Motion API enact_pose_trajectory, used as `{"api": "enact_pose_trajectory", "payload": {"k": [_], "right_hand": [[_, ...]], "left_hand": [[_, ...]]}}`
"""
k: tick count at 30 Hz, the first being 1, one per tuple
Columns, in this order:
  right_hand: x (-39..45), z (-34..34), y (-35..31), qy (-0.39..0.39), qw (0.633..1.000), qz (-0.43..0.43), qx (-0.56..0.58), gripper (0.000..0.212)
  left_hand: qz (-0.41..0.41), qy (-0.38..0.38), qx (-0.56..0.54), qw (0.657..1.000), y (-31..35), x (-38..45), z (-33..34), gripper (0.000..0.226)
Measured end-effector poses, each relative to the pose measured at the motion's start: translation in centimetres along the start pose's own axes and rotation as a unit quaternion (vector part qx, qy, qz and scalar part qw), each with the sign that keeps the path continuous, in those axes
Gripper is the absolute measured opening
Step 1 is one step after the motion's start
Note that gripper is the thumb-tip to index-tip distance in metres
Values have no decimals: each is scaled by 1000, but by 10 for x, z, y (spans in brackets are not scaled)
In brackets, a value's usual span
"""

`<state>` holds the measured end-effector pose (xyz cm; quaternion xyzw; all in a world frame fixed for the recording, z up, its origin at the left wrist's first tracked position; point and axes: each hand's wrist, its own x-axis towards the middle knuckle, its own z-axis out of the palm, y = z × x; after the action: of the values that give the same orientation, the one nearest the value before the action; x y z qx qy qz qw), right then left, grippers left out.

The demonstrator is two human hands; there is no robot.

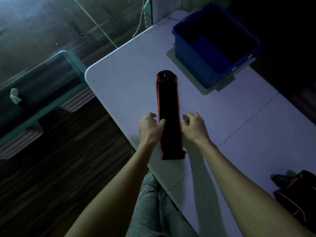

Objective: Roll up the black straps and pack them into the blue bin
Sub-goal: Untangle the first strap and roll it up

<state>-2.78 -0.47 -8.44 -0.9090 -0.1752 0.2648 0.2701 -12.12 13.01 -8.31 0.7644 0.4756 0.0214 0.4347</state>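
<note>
A black strap with orange edges (169,103) lies flat and lengthwise on the white table (230,127), its far end rounded and folded over. My left hand (149,127) rests on the strap's left edge, thumb on the fabric. On the right edge sits my right hand (193,124), its fingers curled at the border. The blue bin (195,64) stands at the table's far right; its inside is dark and looks partly bare. A pile of more black straps (297,195) lies at the table's near right.
The table's left edge runs diagonally, with wooden floor (68,168) beyond it. A teal bed frame with a dark mattress (34,86) stands to the left. My legs in grey trousers (153,211) are under the table's near edge.
</note>
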Motion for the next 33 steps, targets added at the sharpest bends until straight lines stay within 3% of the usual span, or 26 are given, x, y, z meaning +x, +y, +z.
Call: {"api": "enact_pose_trajectory", "payload": {"k": [6,12,18,21,23,27,30,33], "right_hand": [[69,-12,-24,8,1000,-4,29,16],[102,-2,-37,-29,998,-1,58,52],[75,-9,-25,14,996,12,92,39],[21,-13,-12,9,994,-25,108,39],[-22,-16,1,10,990,-100,103,42],[-90,-16,24,-52,967,-250,3,39],[-107,4,39,-49,942,-303,-135,42],[-107,18,45,-17,930,-318,-185,37]], "left_hand": [[39,-5,9,999,33,70,-2,57],[37,-22,22,999,46,106,4,44],[46,0,-13,999,35,88,-1,53],[128,1,-14,992,12,41,-7,42],[223,-34,15,974,-9,-1,-16,35],[397,-106,142,901,-46,-65,-28,42],[439,-114,240,858,-67,-76,-24,50],[446,-121,282,840,-72,-74,-17,45]]}}
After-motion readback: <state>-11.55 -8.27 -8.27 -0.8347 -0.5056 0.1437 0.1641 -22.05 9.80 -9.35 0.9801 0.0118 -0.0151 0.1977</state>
